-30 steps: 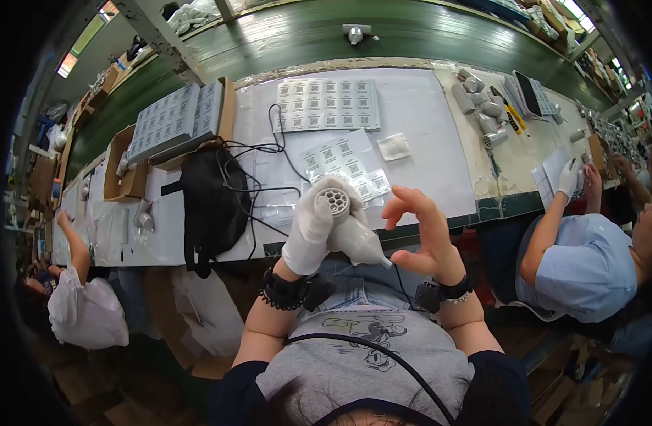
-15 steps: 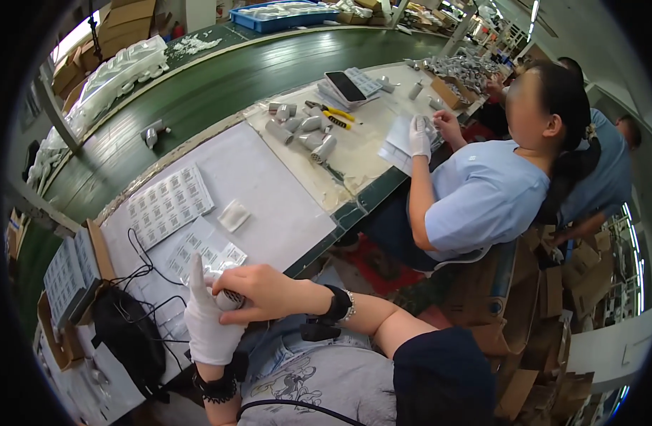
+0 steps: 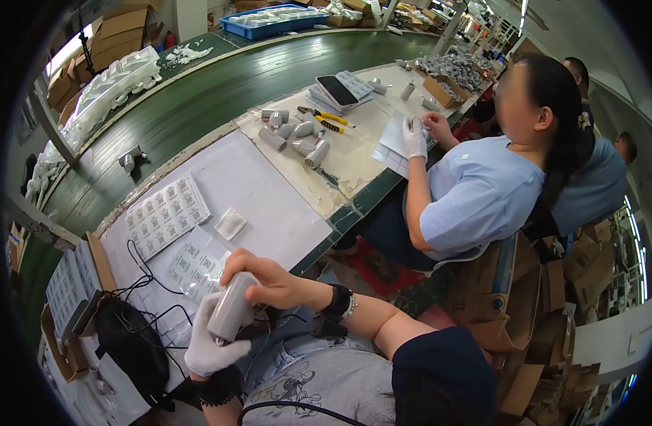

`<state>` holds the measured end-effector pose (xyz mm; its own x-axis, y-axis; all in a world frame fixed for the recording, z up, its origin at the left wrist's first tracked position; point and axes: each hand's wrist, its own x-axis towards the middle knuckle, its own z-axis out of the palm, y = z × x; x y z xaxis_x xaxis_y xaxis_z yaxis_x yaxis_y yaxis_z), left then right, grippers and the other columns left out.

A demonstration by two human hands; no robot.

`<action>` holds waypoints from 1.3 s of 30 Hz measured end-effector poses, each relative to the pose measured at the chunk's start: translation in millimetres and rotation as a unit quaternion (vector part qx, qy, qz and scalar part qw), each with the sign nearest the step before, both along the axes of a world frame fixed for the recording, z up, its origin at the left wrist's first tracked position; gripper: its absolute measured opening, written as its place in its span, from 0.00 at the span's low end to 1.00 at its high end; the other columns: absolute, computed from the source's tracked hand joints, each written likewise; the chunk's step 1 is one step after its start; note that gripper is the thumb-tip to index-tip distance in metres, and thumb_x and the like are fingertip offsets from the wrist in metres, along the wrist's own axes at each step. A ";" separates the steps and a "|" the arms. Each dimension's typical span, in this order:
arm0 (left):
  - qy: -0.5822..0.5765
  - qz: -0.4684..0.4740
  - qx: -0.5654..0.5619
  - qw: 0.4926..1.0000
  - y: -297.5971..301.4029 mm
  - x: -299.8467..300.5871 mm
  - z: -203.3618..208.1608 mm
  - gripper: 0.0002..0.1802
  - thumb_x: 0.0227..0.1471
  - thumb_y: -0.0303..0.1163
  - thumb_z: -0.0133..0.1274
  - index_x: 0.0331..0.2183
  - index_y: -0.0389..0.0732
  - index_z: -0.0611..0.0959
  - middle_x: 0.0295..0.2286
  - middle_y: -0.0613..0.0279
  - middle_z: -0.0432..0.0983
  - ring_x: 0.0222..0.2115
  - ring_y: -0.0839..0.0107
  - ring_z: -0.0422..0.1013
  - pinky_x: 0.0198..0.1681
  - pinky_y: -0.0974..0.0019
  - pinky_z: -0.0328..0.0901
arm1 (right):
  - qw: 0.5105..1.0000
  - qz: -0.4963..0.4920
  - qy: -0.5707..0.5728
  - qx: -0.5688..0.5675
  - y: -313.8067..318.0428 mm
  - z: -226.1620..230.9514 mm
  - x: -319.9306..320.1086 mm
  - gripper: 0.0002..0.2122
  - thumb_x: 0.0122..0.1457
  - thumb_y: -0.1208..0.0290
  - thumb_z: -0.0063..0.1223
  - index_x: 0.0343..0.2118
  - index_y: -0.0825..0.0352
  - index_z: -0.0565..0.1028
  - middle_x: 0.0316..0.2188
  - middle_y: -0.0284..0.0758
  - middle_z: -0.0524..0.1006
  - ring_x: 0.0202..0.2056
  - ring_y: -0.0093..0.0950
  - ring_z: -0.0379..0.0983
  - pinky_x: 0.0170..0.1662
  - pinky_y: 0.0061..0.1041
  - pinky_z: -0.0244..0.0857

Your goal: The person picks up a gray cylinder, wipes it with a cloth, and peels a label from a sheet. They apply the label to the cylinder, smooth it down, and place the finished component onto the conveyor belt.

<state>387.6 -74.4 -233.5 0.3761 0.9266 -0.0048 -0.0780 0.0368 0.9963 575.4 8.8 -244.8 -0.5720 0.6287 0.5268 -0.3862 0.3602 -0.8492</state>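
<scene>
A smooth grey cylinder (image 3: 231, 311), like the body of a small appliance, is tilted between my two hands over the near table edge. My gloved left hand (image 3: 207, 348) wraps round its lower end. My bare right hand (image 3: 263, 279) grips the upper end, thumb and fingers on either side. Just beyond them lies a sheet of stickers (image 3: 195, 261) with square printed codes, partly covered by my hands. Farther back is a larger sticker sheet (image 3: 168, 216), and beside it a small folded white cloth or pad (image 3: 230, 224).
Black cables (image 3: 150, 273) and a black bag (image 3: 131, 348) lie left, beside a cardboard holder with label sheets (image 3: 69, 284). Several grey cylinders (image 3: 275, 138), yellow-handled pliers (image 3: 326, 119) and a phone (image 3: 337, 91) sit ahead. Right, a co-worker (image 3: 475, 192) handles sheets. A green conveyor (image 3: 191, 103) runs behind.
The grey cylinder has turned from its grille end facing me to its long side showing. My left fingers, stretched upward before, now curl round it; the conveyor piece has shifted left.
</scene>
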 end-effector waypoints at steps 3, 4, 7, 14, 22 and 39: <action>-0.097 -0.037 0.065 0.992 -0.2 6.1 4.8 0.42 0.37 0.29 0.65 0.52 0.32 0.61 0.39 0.51 0.71 0.39 0.64 0.70 0.43 0.64 0.65 | 0.983 0.062 0.063 -0.160 0.3 -7.2 0.4 0.23 0.59 0.48 0.44 0.43 0.67 0.68 0.38 0.32 0.69 0.45 0.25 0.63 0.50 0.24 0.55; -0.113 -0.044 0.005 0.993 1.0 6.2 4.0 0.42 0.37 0.30 0.65 0.51 0.31 0.61 0.39 0.50 0.71 0.39 0.63 0.71 0.43 0.64 0.66 | 0.979 0.082 0.073 -0.170 -0.1 -9.0 -1.1 0.23 0.59 0.48 0.43 0.43 0.67 0.68 0.38 0.32 0.69 0.46 0.24 0.62 0.51 0.24 0.55; -0.145 -0.058 -0.111 0.981 5.8 8.4 -6.2 0.40 0.36 0.31 0.65 0.49 0.29 0.63 0.39 0.48 0.72 0.39 0.63 0.71 0.41 0.64 0.66 | 0.971 0.123 0.090 -0.186 -2.8 -13.0 -8.4 0.23 0.60 0.49 0.42 0.44 0.66 0.67 0.39 0.31 0.69 0.47 0.24 0.61 0.52 0.25 0.54; -0.305 -0.217 -0.126 0.919 11.2 7.3 -34.1 0.35 0.39 0.34 0.62 0.48 0.34 0.65 0.40 0.51 0.70 0.40 0.64 0.70 0.43 0.65 0.66 | 0.953 0.236 0.014 -0.192 -13.7 6.7 -15.9 0.15 0.61 0.60 0.44 0.44 0.65 0.67 0.39 0.32 0.68 0.44 0.23 0.63 0.50 0.26 0.57; 0.004 -0.042 -0.032 0.999 -0.7 -12.5 -68.7 0.29 0.44 0.35 0.59 0.49 0.44 0.69 0.44 0.57 0.67 0.47 0.65 0.65 0.49 0.62 0.63 | 0.984 0.140 -0.046 0.098 -10.4 21.7 -22.7 0.15 0.50 0.62 0.55 0.36 0.67 0.72 0.40 0.40 0.69 0.45 0.36 0.64 0.49 0.32 0.58; 0.278 0.272 0.133 0.912 14.1 26.3 -40.3 0.17 0.39 0.34 0.59 0.35 0.43 0.77 0.19 0.55 0.74 0.23 0.53 0.73 0.26 0.61 0.68 | 0.978 -0.124 -0.134 0.101 -9.6 -12.4 -31.8 0.13 0.45 0.64 0.57 0.29 0.66 0.70 0.38 0.41 0.68 0.42 0.36 0.64 0.47 0.31 0.58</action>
